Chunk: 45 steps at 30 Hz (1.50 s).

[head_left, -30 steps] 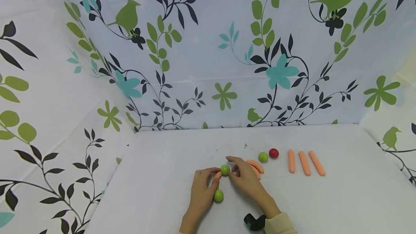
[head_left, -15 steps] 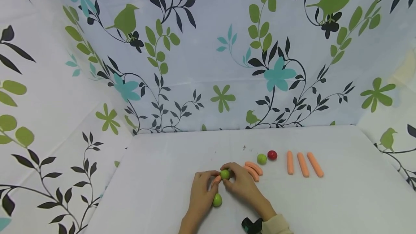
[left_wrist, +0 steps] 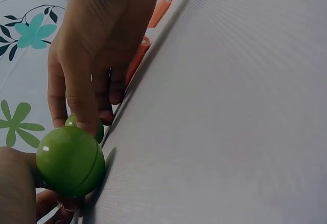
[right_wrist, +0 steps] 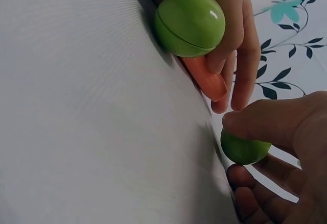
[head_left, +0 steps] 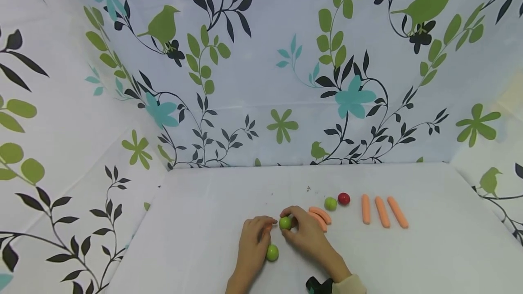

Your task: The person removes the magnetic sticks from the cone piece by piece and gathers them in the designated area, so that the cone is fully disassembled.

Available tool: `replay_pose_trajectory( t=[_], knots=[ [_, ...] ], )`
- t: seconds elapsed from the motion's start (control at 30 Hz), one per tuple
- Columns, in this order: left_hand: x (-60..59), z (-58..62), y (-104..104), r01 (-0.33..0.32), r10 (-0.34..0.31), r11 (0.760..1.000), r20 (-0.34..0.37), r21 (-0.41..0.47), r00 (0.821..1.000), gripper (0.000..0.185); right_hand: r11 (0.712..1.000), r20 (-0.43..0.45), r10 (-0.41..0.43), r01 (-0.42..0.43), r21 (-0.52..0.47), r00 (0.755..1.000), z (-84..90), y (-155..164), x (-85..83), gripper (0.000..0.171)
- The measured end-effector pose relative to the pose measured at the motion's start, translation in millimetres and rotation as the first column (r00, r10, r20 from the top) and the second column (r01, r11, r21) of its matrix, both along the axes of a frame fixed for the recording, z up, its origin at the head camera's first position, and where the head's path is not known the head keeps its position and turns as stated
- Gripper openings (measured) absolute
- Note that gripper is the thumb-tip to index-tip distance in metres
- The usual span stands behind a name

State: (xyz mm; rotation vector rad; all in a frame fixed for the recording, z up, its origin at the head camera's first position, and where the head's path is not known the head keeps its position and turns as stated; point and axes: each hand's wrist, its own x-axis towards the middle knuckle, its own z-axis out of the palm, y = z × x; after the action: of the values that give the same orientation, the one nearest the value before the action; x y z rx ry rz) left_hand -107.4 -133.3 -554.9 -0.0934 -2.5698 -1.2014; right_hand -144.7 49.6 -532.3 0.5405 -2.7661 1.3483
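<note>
Right hand (head_left: 304, 235) pinches 1 green ball (head_left: 285, 222), left hand (head_left: 253, 242) at 8 o'clock curled on an orange stick (right_wrist: 207, 78): ball likely light, hard, slick; grip across its middle.

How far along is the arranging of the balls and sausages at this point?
Laid out already: three straight sausages in a row, a red ball and a green ball. In hand: the right hand pinches a green ball; the left hand holds a sausage. Left: another green ball beside the left hand.
</note>
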Motion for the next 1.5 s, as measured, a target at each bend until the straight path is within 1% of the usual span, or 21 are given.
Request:
replay_pose_trajectory(
  t=[0.1,0.23,0.33,0.43,0.5,0.6,0.67,0.73,0.83,0.9,0.97,1.0,1.07,1.1,1.17,1.27,1.37,1.5],
  knots=[
    [-2.8,1.2,0.3,-0.004,0.003,1.0,0.022,0.022,1.0,0.025,1.0,0.024,-0.002,0.002,0.004,1.0,1.7,1.6,-2.6,0.037],
    [-1.9,1.5,1.3,-0.017,0.016,1.0,0.04,0.015,0.999,0.026,0.999,0.033,-0.013,0.014,-0.031,0.999,6.4,4.7,-3.9,0.037],
    [0.3,1.2,1.9,-0.032,0.031,0.999,0.049,0.016,0.998,0.027,0.998,0.024,-0.037,0.038,-0.044,0.999,12.5,9.0,-5.6,0.038],
    [0.2,2.4,0.5,-0.031,0.03,0.999,0.059,0.023,0.998,0.027,0.998,0.014,-0.058,0.059,-0.033,0.998,19.0,15.0,-11.5,0.04],
    [-2.9,5.5,-2.8,-0.002,-0.001,1.0,0.079,0.03,0.997,0.025,0.998,0.009,-0.057,0.057,-0.022,0.998,24.1,21.0,-18.9,0.041],
    [-8.3,15.6,-12.6,0.087,-0.092,0.995,0.122,0.048,0.988,0.022,0.999,-0.011,-0.043,0.043,-0.017,0.999,33.6,33.2,-31.3,0.042],
    [-12.4,24.5,-20.9,0.162,-0.171,0.984,0.154,0.072,0.973,0.02,0.998,-0.017,-0.049,0.048,-0.03,0.999,40.3,43.9,-40.6,0.043],
    [-15.3,33.1,-28.5,0.24,-0.253,0.966,0.177,0.093,0.951,0.022,0.997,-0.012,-0.066,0.066,-0.044,0.998,45.5,55.6,-48.2,0.043],
    [-14.0,41.5,-37.8,0.351,-0.363,0.932,0.219,0.092,0.906,0.026,0.996,0.017,-0.087,0.087,-0.03,0.996,49.0,71.9,-53.3,0.044],
    [-10.8,44.8,-42.3,0.42,-0.421,0.906,0.247,0.06,0.873,0.032,0.997,0.025,-0.078,0.078,-0.001,0.997,48.4,80.3,-54.7,0.044],
    [-6.9,46.7,-46.2,0.478,-0.462,0.878,0.271,0.008,0.844,0.038,0.997,0.011,-0.065,0.065,0.028,0.998,46.2,86.4,-55.7,0.044],
    [-4.8,47.6,-47.9,0.504,-0.478,0.863,0.279,-0.025,0.833,0.041,0.997,0.001,-0.06,0.06,0.039,0.998,44.8,89.0,-56.2,0.044],
    [-4.8,49.8,-49.9,0.537,-0.495,0.84,0.299,-0.077,0.816,0.043,0.997,-0.03,-0.054,0.056,0.061,0.998,43.0,94.8,-60.8,0.044],
    [-5.0,50.7,-50.8,0.549,-0.499,0.83,0.311,-0.097,0.809,0.042,0.995,-0.045,-0.053,0.056,0.077,0.998,42.3,97.4,-62.9,0.043],
    [-5.6,52.1,-52.0,0.566,-0.506,0.812,0.317,-0.138,0.802,0.039,0.991,-0.057,-0.057,0.063,0.118,0.997,41.0,102.8,-66.2,0.043],
    [-6.8,53.6,-53.5,0.578,-0.51,0.801,0.326,-0.156,0.796,0.031,0.979,-0.058,-0.072,0.081,0.185,0.996,41.3,110.2,-69.1,0.041],
    [-8.4,53.3,-54.7,0.579,-0.513,0.8,0.32,-0.156,0.796,0.022,0.968,-0.058,-0.086,0.097,0.23,0.995,41.8,116.3,-70.6,0.039],
    [-8.8,51.1,-56.2,0.58,-0.52,0.8,0.31,-0.149,0.796,0.017,0.958,-0.065,-0.083,0.098,0.27,0.994,38.1,120.9,-72.0,0.038]
  ],
)
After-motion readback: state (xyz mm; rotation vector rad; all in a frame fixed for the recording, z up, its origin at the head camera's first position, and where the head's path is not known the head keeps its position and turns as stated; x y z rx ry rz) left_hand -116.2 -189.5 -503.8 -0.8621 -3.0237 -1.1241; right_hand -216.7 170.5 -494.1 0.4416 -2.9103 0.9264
